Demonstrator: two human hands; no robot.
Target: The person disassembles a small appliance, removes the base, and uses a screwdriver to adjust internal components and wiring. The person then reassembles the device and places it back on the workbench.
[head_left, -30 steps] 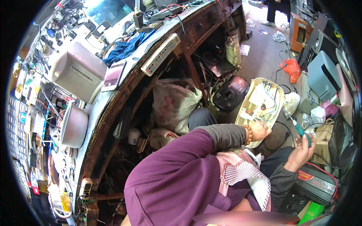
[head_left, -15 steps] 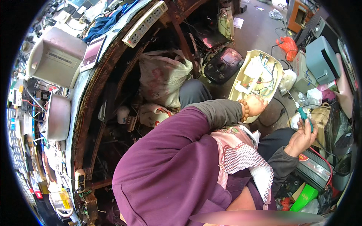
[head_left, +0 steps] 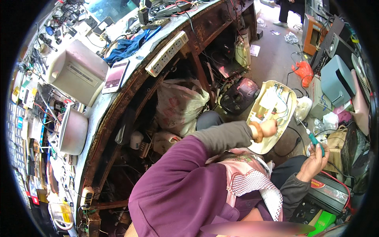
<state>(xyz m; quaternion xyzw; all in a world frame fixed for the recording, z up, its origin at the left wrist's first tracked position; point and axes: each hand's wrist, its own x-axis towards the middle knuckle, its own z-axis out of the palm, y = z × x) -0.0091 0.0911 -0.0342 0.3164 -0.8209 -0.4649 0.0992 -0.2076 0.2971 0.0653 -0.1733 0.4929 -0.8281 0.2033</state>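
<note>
A cream plastic appliance shell (head_left: 257,147) lies open-side up by my knees, with wires (head_left: 281,103) and small parts inside it. My left hand (head_left: 269,128), with a beaded bracelet on the wrist, is over the lower half of the shell. Its fingers are curled closed, and whatever they grip is hidden. Off to the right, my right hand (head_left: 313,161) holds a screwdriver (head_left: 316,143) by its teal handle. The shaft points up and away from me, apart from the shell.
A workbench with a power strip (head_left: 166,54), phone (head_left: 115,77) and pot (head_left: 73,131) curves along the left. Beyond the shell are a dark casing (head_left: 239,94) and white bag (head_left: 179,104). On the right sit a metal-cased unit (head_left: 329,192) and grey box (head_left: 337,81). A person (head_left: 290,12) stands far off.
The view has shifted, so the bench shows more. My left hand has curled into a fist over the shell. The screwdriver stays in my right hand. A standing person's legs show more at the top.
</note>
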